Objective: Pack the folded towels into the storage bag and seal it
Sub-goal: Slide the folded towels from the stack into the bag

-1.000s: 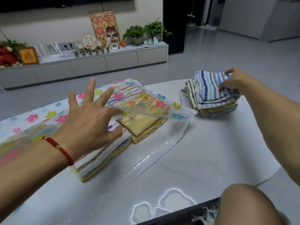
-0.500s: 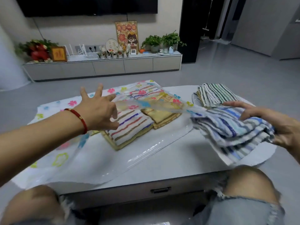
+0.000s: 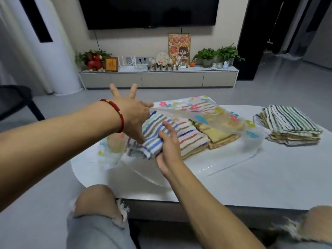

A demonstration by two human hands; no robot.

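Note:
A clear storage bag (image 3: 226, 165) printed with flowers lies open on the white table (image 3: 269, 187). My left hand (image 3: 133, 116), with a red bracelet on the wrist, lifts the bag's upper sheet at its mouth. My right hand (image 3: 168, 150) grips a folded blue-striped towel (image 3: 152, 141) and holds it in the mouth, partly under the raised sheet. Inside the bag lie a multicolour striped towel (image 3: 190, 139) and a yellow towel (image 3: 220, 136), side by side. A stack of folded striped towels (image 3: 291, 124) sits on the table's right end, outside the bag.
My knees (image 3: 97, 200) are against the table's near edge. A low TV cabinet (image 3: 158, 80) with plants and ornaments stands along the far wall. A dark chair (image 3: 14, 97) is at the left. Grey floor surrounds the table.
My right hand has carried the blue-striped towel from the right stack leftward into the bag's mouth. My left hand keeps the upper sheet lifted. My view has risen and pulled back.

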